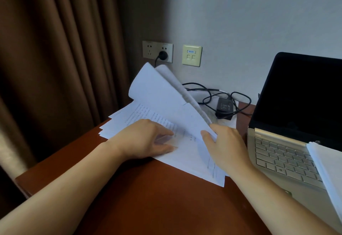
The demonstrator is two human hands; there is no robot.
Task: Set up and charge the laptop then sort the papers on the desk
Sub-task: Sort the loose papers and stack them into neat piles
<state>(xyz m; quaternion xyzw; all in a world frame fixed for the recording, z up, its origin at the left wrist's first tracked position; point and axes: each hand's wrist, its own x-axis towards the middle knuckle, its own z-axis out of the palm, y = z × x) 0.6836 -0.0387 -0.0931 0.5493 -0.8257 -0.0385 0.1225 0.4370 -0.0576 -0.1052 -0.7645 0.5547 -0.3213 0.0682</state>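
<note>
— Where do the papers lie?

— The loose stack of white printed paper sheets (pixel 133 116) lies fanned out toward the far left corner of the reddish-brown wooden worktop (pixel 148 203), with its near corner pointing in toward the middle. The upper sheets (pixel 157 90) are peeled up and curl back toward the far edge, so the printed page beneath shows.

— Why are they held that way?

— Probably so each page can be read before it is sorted. The left hand (pixel 146 138) lies on the exposed page, which would pin the lower sheets flat while the top ones are raised.

— And the grip?

— The left grip is apart, with fingers loosely extended on the paper and closed round nothing that shows. The right hand (pixel 227 148) has its grip clamped on the near edge of the upper sheets, thumb on the front face and fingers hidden behind.

— What about the charging half?

— It looks done. The open gold laptop with a dark screen (pixel 277 153) stands at the right edge. The black power brick (pixel 224 105) lies with its looped cable at the far edge, and a black plug (pixel 163 55) sits in the beige wall socket (pixel 149 50). Whether the cable reaches the laptop cannot be told. A second white paper pile (pixel 325 164) rests across the right side of the laptop's keyboard and may be a sorted batch.
</note>
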